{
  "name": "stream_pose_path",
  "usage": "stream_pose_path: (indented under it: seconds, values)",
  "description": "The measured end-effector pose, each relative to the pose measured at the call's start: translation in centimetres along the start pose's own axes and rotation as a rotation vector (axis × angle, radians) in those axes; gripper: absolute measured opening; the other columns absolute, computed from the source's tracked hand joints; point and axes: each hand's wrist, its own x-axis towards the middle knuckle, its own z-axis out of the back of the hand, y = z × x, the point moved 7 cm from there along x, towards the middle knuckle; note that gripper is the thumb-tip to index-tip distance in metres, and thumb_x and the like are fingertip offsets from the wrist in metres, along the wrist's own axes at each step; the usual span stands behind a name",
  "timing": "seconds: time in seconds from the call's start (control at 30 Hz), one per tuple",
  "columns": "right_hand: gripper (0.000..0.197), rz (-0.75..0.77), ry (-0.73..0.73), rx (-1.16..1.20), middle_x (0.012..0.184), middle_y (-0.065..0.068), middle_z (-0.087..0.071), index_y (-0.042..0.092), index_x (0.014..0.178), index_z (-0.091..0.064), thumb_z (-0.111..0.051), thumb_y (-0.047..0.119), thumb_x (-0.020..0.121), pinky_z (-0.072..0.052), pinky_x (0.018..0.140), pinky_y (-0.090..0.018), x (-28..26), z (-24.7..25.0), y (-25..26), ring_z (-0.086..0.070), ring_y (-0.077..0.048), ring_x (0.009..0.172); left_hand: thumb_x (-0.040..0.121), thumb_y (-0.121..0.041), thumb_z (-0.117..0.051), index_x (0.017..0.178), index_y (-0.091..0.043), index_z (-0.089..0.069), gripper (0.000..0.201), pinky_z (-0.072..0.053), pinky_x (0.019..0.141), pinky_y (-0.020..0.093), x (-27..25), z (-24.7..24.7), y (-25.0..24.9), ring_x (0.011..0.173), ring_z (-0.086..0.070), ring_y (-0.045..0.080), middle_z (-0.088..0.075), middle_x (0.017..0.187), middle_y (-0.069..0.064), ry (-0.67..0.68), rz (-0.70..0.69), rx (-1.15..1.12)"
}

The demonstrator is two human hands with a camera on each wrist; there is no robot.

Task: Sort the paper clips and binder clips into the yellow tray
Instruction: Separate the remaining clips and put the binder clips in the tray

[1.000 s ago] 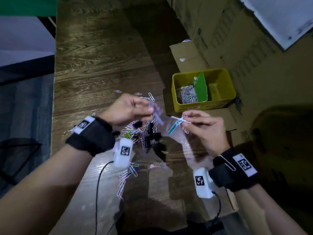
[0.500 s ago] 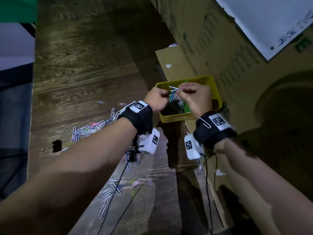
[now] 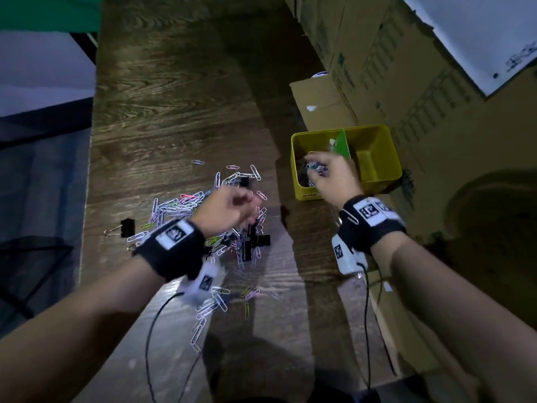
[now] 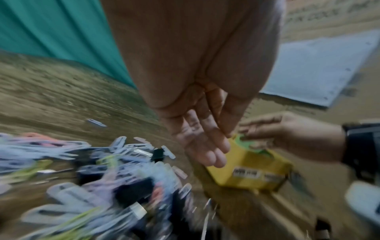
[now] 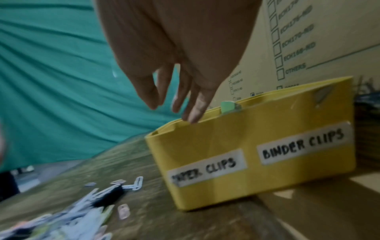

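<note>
The yellow tray (image 3: 380, 158) stands at the table's right side, split by a green divider (image 3: 342, 142); its front labels read PAPER CLIPS (image 5: 207, 167) and BINDER CLIPS (image 5: 304, 144). Paper clips lie in the left compartment. My right hand (image 3: 318, 168) hovers over that compartment, fingers hanging straight and empty (image 5: 180, 105) just above the tray rim (image 5: 257, 100). My left hand (image 3: 247, 205) is above the loose pile of coloured paper clips (image 3: 180, 203), its fingers (image 4: 207, 152) relaxed and empty. Black binder clips (image 3: 255, 241) lie in the pile; one (image 3: 128, 227) sits apart at the left.
Cardboard boxes (image 3: 377, 68) wall in the right side behind the tray, with a flat flap (image 3: 319, 97) beside it. The table's left edge (image 3: 93, 170) drops to the floor. More paper clips (image 3: 209, 309) and wrist-camera cables (image 3: 149, 338) lie near me.
Half a second ago both hands pinched clips over the tray. The left hand has since pulled back over the pile, and the right hand has let its clips go.
</note>
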Motion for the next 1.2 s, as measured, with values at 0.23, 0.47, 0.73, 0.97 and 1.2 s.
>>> stream_pose_path:
  seconds: [0.23, 0.47, 0.73, 0.97, 1.2]
  values:
    - [0.003, -0.011, 0.492, 0.172, 0.083, -0.002, -0.074, 0.023, 0.078, -0.07, -0.072, 0.021, 0.078, -0.055, 0.082, -0.041, -12.1, -8.8, 0.0, -0.067, -0.02, 0.074, 0.081, -0.009, -0.062, 0.087, -0.016, -0.075, 0.016, -0.055, 0.067, 0.024, -10.6, -0.6, 11.8, 0.069, -0.066, 0.004, -0.074, 0.08, -0.005, 0.5, 0.156, 0.471]
    - [0.022, 0.057, 0.728, -0.24, 0.09, 0.006, -0.067, 0.023, 0.094, -0.067, -0.07, 0.037, 0.078, -0.05, 0.08, -0.024, -19.5, -17.4, -0.6, -0.062, -0.012, 0.083, 0.081, -0.032, -0.056, 0.07, -0.017, -0.058, 0.019, -0.042, 0.059, 0.026, -15.0, -5.0, 16.1, 0.064, -0.05, 0.015, -0.065, 0.076, 0.009, 0.683, 0.136, 0.824]
    - [0.076, 0.034, 0.502, -0.378, 0.128, -0.005, -0.038, 0.022, 0.132, -0.036, -0.072, 0.052, 0.072, -0.045, 0.093, -0.041, -19.7, -18.8, 1.5, -0.042, -0.024, 0.118, 0.079, -0.03, -0.055, 0.079, -0.025, -0.058, 0.006, -0.049, 0.066, 0.03, -11.3, -1.4, 12.1, 0.077, -0.061, 0.021, -0.059, 0.079, -0.004, 0.101, -0.115, 0.729]
    - [0.094, 0.137, 0.491, -0.491, 0.133, -0.009, -0.031, 0.012, 0.147, -0.019, -0.067, 0.052, 0.077, -0.037, 0.103, -0.037, -21.6, -20.9, 2.8, -0.031, -0.025, 0.126, 0.073, -0.053, -0.065, 0.133, -0.024, -0.044, 0.07, -0.045, 0.094, 0.04, -12.7, -3.4, 14.9, 0.112, -0.045, 0.028, -0.049, 0.126, 0.005, 0.022, -0.074, 0.908]
    - [0.041, 0.145, 0.535, -0.408, 0.131, -0.016, -0.045, 0.004, 0.129, -0.048, -0.057, 0.015, 0.09, -0.043, 0.098, -0.038, -21.2, -21.2, 3.0, -0.048, -0.031, 0.118, 0.082, -0.013, -0.063, 0.125, -0.013, -0.056, 0.043, -0.047, 0.09, 0.039, -12.5, -5.2, 14.0, 0.104, -0.054, 0.033, -0.053, 0.122, 0.009, 0.032, -0.158, 0.803]
